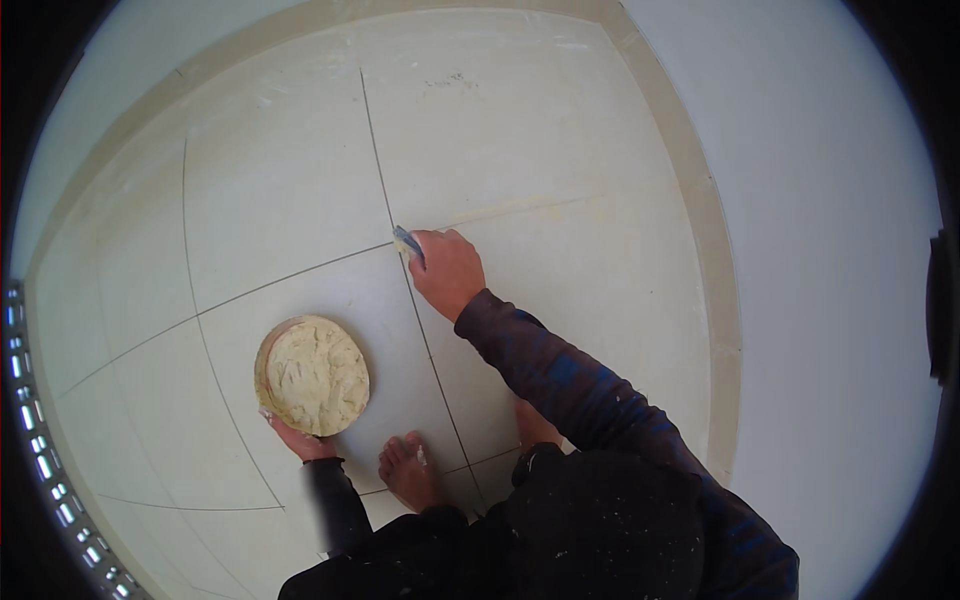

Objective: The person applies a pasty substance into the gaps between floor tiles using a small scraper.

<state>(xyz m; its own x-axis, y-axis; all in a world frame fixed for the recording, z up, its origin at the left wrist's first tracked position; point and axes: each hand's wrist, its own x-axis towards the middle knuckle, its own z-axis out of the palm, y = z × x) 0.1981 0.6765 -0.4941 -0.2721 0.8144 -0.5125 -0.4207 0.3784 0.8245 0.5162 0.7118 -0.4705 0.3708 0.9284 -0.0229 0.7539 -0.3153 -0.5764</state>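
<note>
Your right hand [447,275] has its grip closed around a small scraper [406,242], whose visible end is near the crossing of dark joints [376,145] in the tiled floor [280,190]; your left hand [302,440] has its grip on the near side of a round tub [264,372], which carries pale yellow paste [322,375]; this tub is ahead and left of your bare left foot [408,472]; whether its base touches the floor, I cannot tell.
</note>
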